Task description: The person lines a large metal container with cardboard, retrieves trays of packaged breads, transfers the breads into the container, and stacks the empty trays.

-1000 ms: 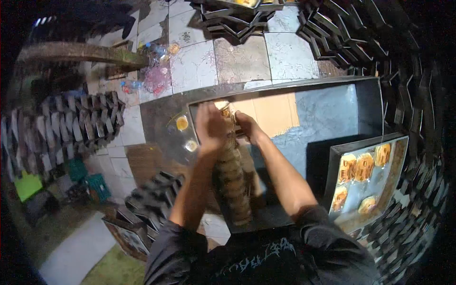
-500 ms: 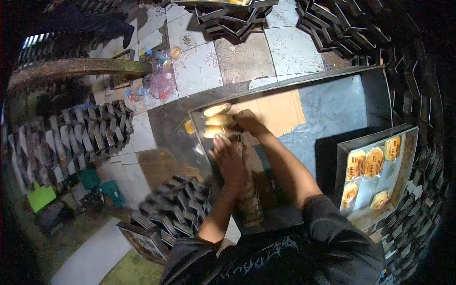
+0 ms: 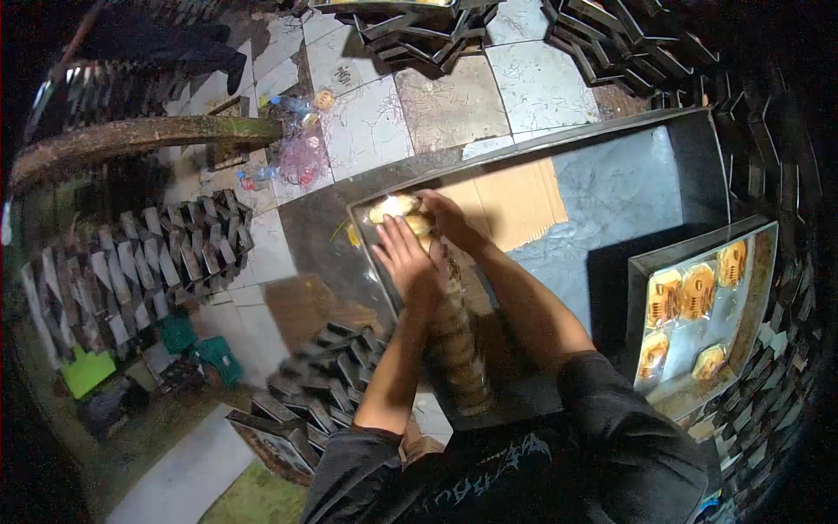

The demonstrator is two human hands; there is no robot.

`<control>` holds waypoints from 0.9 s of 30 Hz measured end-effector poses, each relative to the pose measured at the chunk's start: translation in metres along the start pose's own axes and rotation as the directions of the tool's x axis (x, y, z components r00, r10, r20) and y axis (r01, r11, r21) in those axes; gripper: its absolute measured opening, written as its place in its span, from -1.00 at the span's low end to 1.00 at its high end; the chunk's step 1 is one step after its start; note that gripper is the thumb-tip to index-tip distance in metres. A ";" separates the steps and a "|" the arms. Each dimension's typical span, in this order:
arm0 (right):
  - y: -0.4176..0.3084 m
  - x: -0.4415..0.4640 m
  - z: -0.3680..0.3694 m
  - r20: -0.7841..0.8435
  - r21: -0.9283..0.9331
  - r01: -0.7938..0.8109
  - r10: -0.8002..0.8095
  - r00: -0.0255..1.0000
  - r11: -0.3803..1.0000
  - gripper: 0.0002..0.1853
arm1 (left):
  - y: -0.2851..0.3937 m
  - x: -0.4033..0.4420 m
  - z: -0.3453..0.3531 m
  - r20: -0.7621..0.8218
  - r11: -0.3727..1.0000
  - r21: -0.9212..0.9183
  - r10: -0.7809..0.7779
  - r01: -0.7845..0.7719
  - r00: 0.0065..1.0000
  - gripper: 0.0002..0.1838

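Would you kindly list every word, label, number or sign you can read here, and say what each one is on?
No text can be read with certainty.
Shirt: pale lettering, too stylised and blurred to read.
Wrapped buns at the right: dark markings, too small to read.
Row of buns: no readable text.

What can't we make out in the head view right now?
Head view, all of these:
Buns under the left hand: partly covered by that hand.
Right hand grip: palm side hidden by the hand's back.
Packed row: count lost to blur and dimness.
Wrapped packs: any wording too small.
Tray stack: cut off by top edge.
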State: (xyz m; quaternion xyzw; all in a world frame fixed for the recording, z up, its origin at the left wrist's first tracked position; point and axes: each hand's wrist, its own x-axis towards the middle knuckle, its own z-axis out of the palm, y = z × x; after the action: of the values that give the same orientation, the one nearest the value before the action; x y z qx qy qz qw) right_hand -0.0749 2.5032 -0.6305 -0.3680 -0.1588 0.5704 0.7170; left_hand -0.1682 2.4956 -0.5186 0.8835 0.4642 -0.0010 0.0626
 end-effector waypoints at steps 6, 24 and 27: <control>-0.086 -0.103 0.027 -0.144 -0.838 0.142 -0.466 0.873 0.526 -0.68 | -0.006 0.038 -0.012 -0.255 0.989 -0.072 0.108 -0.131 0.961 -0.49; -0.272 -0.326 -0.092 -0.605 -0.796 -0.546 -0.354 0.714 0.259 -0.31 | 0.000 0.123 -0.051 0.786 0.989 -0.146 0.105 0.018 0.609 -0.36; -0.280 -0.323 -0.094 -0.723 -0.599 -0.559 -0.087 0.685 0.573 -0.23 | -0.018 0.139 -0.022 0.817 0.981 -0.142 0.192 -0.133 0.544 -0.50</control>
State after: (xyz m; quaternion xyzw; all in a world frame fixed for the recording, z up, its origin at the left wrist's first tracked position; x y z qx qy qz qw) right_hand 0.0862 2.1466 -0.4338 -0.8447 -0.0598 0.3597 0.3919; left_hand -0.1050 2.6219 -0.5070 0.8161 0.2966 -0.3947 0.3003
